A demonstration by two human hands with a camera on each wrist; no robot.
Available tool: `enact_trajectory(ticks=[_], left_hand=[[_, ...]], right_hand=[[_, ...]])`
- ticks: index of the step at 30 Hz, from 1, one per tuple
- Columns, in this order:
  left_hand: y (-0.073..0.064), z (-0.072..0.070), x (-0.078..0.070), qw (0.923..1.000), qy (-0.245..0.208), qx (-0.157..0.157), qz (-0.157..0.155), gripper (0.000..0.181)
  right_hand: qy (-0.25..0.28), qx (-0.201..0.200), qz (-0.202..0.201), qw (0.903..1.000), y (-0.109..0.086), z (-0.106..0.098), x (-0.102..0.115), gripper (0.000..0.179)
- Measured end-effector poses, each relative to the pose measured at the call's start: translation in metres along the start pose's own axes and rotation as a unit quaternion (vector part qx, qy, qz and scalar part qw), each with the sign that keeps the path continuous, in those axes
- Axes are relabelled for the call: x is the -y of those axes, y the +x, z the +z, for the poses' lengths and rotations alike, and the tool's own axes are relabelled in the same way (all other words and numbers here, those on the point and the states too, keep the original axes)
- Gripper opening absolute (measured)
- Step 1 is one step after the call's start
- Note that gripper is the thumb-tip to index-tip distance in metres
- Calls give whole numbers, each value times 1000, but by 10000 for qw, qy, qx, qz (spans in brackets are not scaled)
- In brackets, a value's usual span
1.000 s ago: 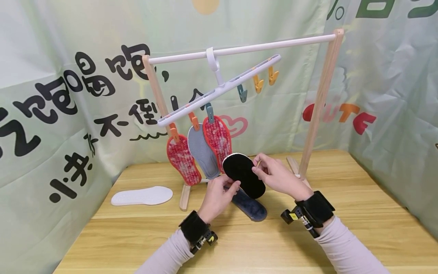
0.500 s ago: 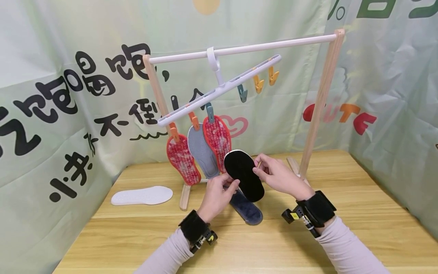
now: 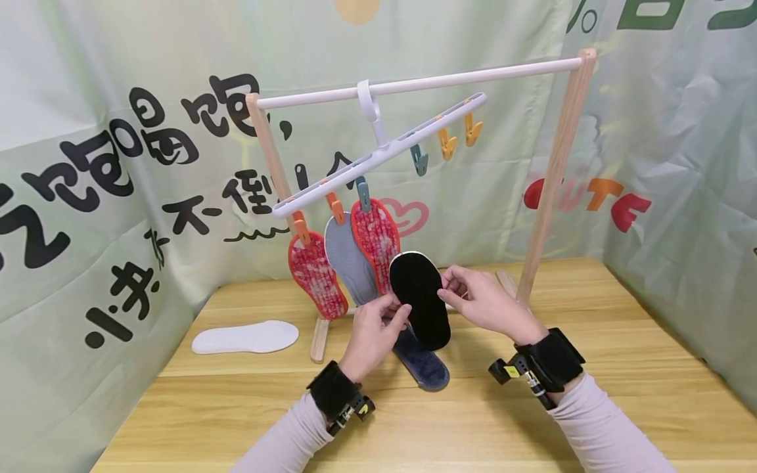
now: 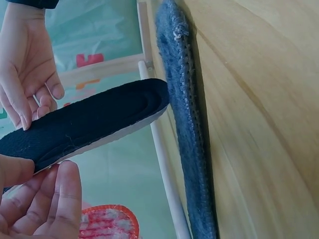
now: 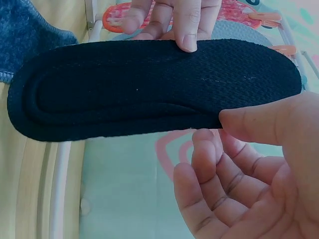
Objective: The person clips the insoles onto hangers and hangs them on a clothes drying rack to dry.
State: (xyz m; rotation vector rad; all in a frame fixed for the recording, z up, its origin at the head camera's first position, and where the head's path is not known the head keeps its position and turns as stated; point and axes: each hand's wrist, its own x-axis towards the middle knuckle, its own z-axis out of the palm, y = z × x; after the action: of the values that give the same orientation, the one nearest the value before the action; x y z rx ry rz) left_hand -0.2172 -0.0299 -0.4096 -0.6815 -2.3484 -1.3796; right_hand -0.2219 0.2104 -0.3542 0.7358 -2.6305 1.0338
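Observation:
A black insole (image 3: 418, 299) with a pale edge is held up over the table between both hands. My left hand (image 3: 375, 332) pinches its left edge, thumb on the black face. On the opposite edge my right hand (image 3: 487, 299) pinches it between thumb and fingers, as the right wrist view shows on the insole (image 5: 124, 89). Beneath it a fuzzy dark blue insole (image 3: 422, 364) lies on the wood, partly hidden. Behind hang a red patterned insole (image 3: 377, 240), a grey insole (image 3: 349, 259) and another red insole (image 3: 319, 276), each from a clip.
A white clip hanger (image 3: 381, 154) tilts from the rod (image 3: 473, 80) of a wooden stand, its left end lower. To the right it carries a blue-grey clip (image 3: 419, 159) and two yellow clips (image 3: 447, 144). A white insole (image 3: 245, 337) lies at the table's left.
Both hands have turned the black insole more upright and raised its top slightly. The dark blue insole's visible end has swung a little left and toward me.

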Motion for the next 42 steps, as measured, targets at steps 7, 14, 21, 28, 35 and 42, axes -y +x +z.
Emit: enact_trajectory(ticks=[7, 14, 21, 28, 35, 42], left_hand=[[1, -2, -2, 9999, 3, -110, -17, 17], [2, -3, -3, 9997, -58, -144, -167, 14], [2, -3, -5, 9994, -201, -253, -111, 15], [2, -3, -5, 9991, -275, -308, -133, 14], [2, -2, -4, 9990, -275, -312, -134, 15], [1, -3, -7, 9991, -266, -286, -192, 13]], right_hand=[[45, 40, 8, 10000, -1, -2, 2, 13], [182, -4, -21, 9998, -1, -2, 2, 13], [227, 48, 68, 9997, -1, -2, 4, 12], [258, 66, 26, 9996, -2, -2, 5, 12], [393, 141, 56, 9991, -2, -3, 5, 12], [413, 158, 133, 9989, -2, -2, 4, 12]])
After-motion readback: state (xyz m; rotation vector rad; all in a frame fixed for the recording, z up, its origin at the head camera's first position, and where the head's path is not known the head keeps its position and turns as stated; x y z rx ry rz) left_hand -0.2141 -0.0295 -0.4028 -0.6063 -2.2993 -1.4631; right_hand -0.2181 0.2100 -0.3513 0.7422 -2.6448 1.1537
